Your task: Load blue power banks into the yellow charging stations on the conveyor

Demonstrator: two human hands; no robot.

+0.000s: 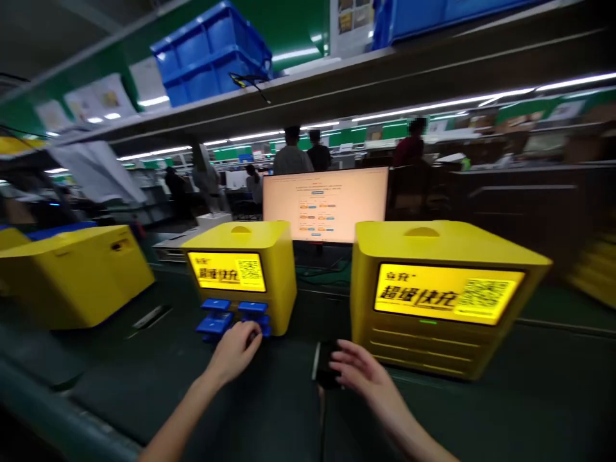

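My left hand (pixel 237 350) is closed around a blue power bank (pixel 257 324) that sticks out of the lower slots of the middle yellow charging station (pixel 269 256). Other blue power banks (pixel 216 314) jut from the slots beside it. My right hand (pixel 359 372) rests with curled fingers on a small black device (pixel 323 366) lying on the dark work surface, just in front of the larger yellow charging station (pixel 433 250) on the right. Both stations show lit yellow screens with a QR code.
A third yellow station (pixel 72 269) stands at the left. Behind the stations a lit monitor (pixel 325 202) faces me. Blue crates (pixel 212 54) sit on the overhead shelf. Several people stand in the background. The dark bench (pixel 144 385) runs across the foreground.
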